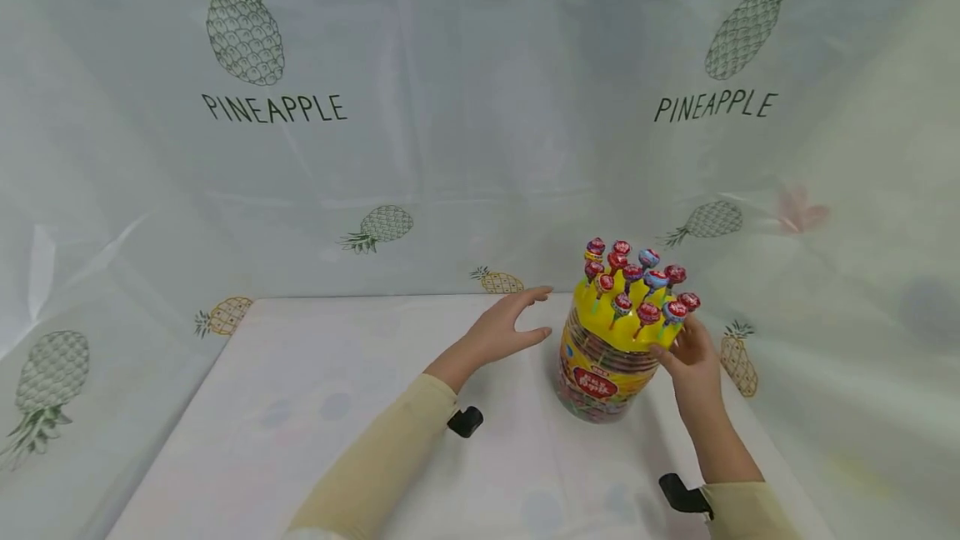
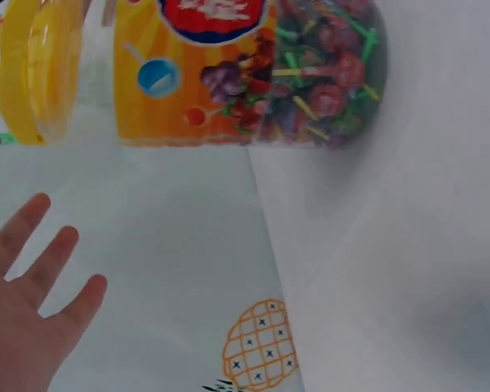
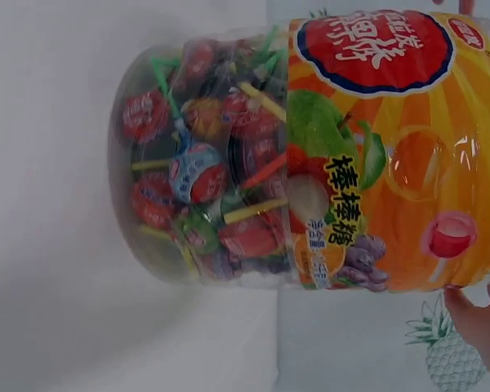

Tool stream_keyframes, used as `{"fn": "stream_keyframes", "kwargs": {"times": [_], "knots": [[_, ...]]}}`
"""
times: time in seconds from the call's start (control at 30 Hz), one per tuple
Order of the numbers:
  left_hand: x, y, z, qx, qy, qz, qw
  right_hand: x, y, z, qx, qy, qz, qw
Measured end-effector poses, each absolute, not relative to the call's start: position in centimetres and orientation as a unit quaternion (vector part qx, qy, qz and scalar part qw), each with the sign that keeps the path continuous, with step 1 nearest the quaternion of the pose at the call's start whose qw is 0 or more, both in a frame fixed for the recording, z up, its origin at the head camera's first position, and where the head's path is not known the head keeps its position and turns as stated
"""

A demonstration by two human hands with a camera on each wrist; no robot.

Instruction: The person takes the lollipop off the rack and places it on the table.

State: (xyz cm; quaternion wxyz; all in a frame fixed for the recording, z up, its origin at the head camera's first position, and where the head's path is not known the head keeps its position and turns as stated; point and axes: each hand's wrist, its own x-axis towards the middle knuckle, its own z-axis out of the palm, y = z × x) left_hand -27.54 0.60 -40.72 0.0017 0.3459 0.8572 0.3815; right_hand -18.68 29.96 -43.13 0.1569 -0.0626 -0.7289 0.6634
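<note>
While right fingers [image 1: 694,342] grip it | jar [image 1: 609,365] upright, long axis vertical, lid [image 1: 628,335] up | left fingers [image 1: 529,297] spread

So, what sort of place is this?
Possibly a curtained-off booth or filming corner; I can't be sure. A pineapple-print curtain surrounds the white table's back and sides, with a lollipop jar toward the right.

Two hands [image 1: 498,332] [image 1: 695,367]; one jar [image 1: 607,361]; over ten lollipops [image 1: 648,314]

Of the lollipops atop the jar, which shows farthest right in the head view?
The red lollipop just above the right hand; every other one stands further left.
</note>
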Motion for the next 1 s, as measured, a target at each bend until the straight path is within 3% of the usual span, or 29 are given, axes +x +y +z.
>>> {"fn": "stream_keyframes", "kwargs": {"times": [0.4, 1.0], "knots": [[-32.1, 3.2, -38.3, 0.356, 0.734, 0.577, 0.043, -19.2, 29.0, -44.5, -0.088, -0.694, 0.695, 0.166], [-35.1, 6.6, -36.0, 0.363, 0.657, 0.639, 0.165, -19.3, 29.1, -44.6, -0.079, -0.668, 0.718, 0.18]]}}
